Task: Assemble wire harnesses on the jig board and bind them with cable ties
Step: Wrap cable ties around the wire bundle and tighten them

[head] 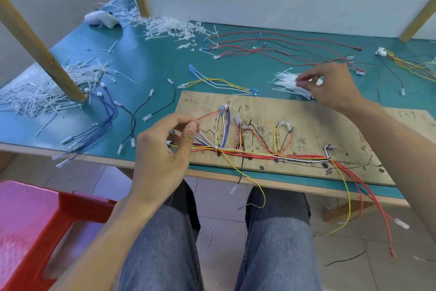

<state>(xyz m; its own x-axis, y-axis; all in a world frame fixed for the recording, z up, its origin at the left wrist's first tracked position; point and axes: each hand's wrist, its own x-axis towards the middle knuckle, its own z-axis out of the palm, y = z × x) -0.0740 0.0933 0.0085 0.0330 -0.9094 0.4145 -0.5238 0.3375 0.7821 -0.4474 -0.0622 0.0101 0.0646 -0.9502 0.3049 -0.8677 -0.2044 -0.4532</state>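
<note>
A wooden jig board (306, 120) lies on the green table near its front edge. A harness of red, yellow, white and blue wires (259, 153) runs along the board's lower edge, with branches going up to pegs and loose ends hanging off the front. My left hand (165, 149) pinches a red wire (210, 114) between thumb and forefinger at the board's left end. My right hand (330, 85) reaches past the board's far edge and pinches a cable tie in a small pile of white cable ties (290, 85).
Loose wire sets lie behind the board: red and black (283, 47), yellow and white (221, 85), blue (103, 120), black (141, 113). Heaps of white tie offcuts (47, 92) surround a wooden post (42, 54). A red plastic stool (35, 220) stands at the lower left.
</note>
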